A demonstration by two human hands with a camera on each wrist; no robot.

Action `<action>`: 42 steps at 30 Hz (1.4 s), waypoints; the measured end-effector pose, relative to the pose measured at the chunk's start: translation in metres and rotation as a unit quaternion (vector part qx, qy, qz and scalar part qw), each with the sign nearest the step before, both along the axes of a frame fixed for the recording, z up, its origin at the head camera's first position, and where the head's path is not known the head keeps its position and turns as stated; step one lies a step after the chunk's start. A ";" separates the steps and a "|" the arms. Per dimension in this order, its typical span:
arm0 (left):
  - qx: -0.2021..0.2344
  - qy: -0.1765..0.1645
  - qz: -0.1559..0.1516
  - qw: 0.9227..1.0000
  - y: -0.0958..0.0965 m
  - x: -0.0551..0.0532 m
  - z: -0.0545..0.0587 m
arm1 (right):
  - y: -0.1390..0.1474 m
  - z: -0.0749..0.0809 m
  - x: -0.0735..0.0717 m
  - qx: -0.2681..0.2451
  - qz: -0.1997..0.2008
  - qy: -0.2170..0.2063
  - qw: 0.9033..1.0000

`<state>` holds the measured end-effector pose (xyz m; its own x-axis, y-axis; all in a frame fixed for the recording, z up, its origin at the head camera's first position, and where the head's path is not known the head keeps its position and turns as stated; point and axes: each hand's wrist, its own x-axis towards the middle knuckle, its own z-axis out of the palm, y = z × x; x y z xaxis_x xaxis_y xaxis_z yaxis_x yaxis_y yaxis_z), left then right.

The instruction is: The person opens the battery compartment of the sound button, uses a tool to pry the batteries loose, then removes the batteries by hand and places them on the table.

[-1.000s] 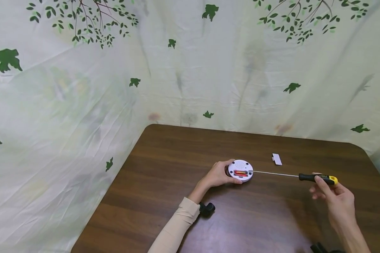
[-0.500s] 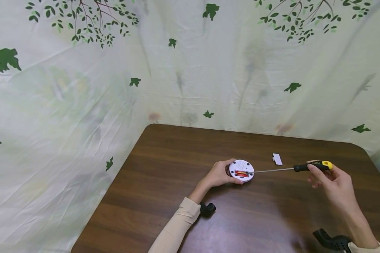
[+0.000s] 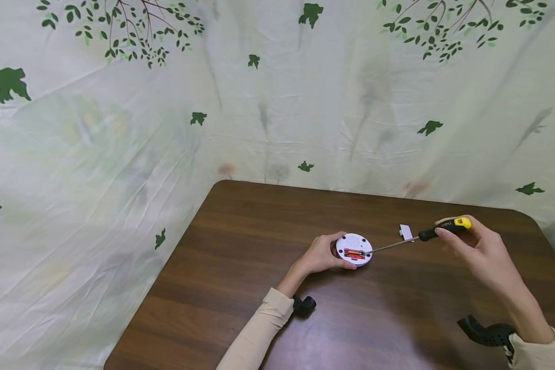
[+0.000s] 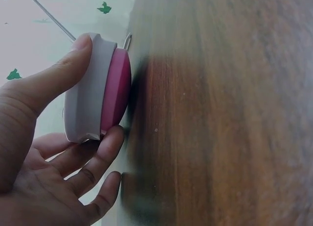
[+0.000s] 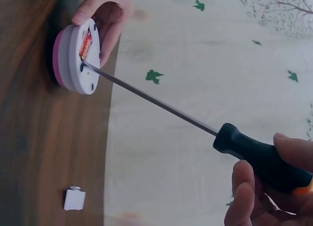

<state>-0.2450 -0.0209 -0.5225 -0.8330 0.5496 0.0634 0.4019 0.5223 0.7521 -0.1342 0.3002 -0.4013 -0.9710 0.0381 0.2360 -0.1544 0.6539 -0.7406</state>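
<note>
- Left hand (image 3: 322,255), lower centre: fingers grasp the device (image 3: 353,242).
- Right hand (image 3: 481,253), lower right: fingers grip the screwdriver (image 3: 427,235), tip at the red batteries (image 3: 353,254).

In the head view, the clothed left forearm (image 3: 254,334) is stretched from the bottom edge up toward the centre. The left hand (image 3: 321,256) is placed just below and right of centre, with its digits parted and curved in a grip. In the left wrist view, its thumb (image 4: 61,74) is pressed inward at upper left, and its fingers (image 4: 100,155) are bent at lower left. At the head view's right side, the right hand (image 3: 483,252) is pointed up-left, its grip being kept by thumb and curled fingers; the bare right wrist (image 3: 532,313) is held lower.
</note>
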 end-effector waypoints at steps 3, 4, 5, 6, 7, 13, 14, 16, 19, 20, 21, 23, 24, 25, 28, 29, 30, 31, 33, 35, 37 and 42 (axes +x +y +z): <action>-0.002 -0.001 -0.001 1.000 0.000 0.000 0.000 | -0.003 0.004 -0.002 0.011 0.004 0.005 1.000; -0.002 -0.002 -0.001 1.000 0.000 0.001 0.001 | -0.004 0.005 -0.003 0.014 0.005 0.006 1.000; -0.003 -0.001 -0.001 1.000 0.000 0.001 0.001 | -0.006 0.007 -0.004 0.016 0.008 0.008 1.000; -0.004 -0.001 -0.002 1.000 0.000 0.001 0.002 | -0.007 0.008 -0.005 0.019 0.017 0.014 1.000; -0.005 0.000 -0.002 1.000 0.000 0.001 0.002 | -0.009 0.010 -0.007 0.020 0.021 0.017 0.999; -0.007 0.008 -0.006 1.000 0.002 0.001 0.004 | -0.016 0.017 -0.014 0.033 0.059 0.040 0.997; -0.009 0.009 -0.006 1.000 0.002 0.001 0.004 | -0.016 0.017 -0.015 0.036 0.063 0.041 0.997; -0.016 0.013 -0.005 1.000 0.002 0.001 0.004 | -0.015 0.015 -0.016 0.037 0.063 0.043 0.996; -0.018 0.016 0.004 1.000 0.001 0.000 0.002 | -0.009 0.007 -0.017 0.021 0.060 0.028 0.998; -0.018 0.017 0.007 1.000 0.000 0.000 0.002 | -0.006 0.003 -0.017 0.009 0.059 0.020 0.998; -0.017 0.017 0.010 1.000 0.000 -0.001 0.001 | -0.002 -0.002 -0.018 -0.009 0.057 0.014 0.998; -0.015 0.014 0.013 1.000 0.000 -0.001 0.000 | 0.006 -0.014 -0.018 -0.052 0.055 0.003 0.997; -0.014 0.012 0.012 1.000 0.000 -0.002 0.000 | 0.011 -0.020 -0.018 -0.086 0.058 0.000 0.995; -0.015 0.011 0.011 1.000 0.001 -0.002 -0.001 | 0.015 -0.027 -0.018 -0.120 0.064 0.003 0.991; -0.015 0.010 0.008 1.000 0.002 -0.003 -0.002 | 0.025 -0.046 -0.016 -0.217 0.093 0.017 0.972; -0.015 0.010 0.007 1.000 0.002 -0.003 -0.002 | 0.027 -0.051 -0.016 -0.250 0.101 0.021 0.963; -0.013 0.009 0.007 1.000 0.002 -0.003 -0.003 | 0.029 -0.056 -0.015 -0.280 0.107 0.022 0.954; -0.012 0.010 0.006 1.000 0.002 -0.003 -0.003 | 0.030 -0.060 -0.014 -0.301 0.107 0.019 0.947; -0.005 0.012 0.004 1.000 0.001 -0.002 -0.004 | 0.032 -0.068 -0.012 -0.344 0.105 0.014 0.933; -0.002 0.014 0.002 1.000 0.001 -0.001 -0.004 | 0.032 -0.076 -0.009 -0.385 0.103 0.013 0.917; 0.003 0.017 0.001 1.000 0.000 -0.001 -0.005 | 0.033 -0.084 -0.008 -0.411 0.101 0.014 0.906; 0.002 0.014 0.008 1.000 0.000 -0.001 -0.006 | 0.035 -0.100 -0.005 -0.464 0.109 0.015 0.879</action>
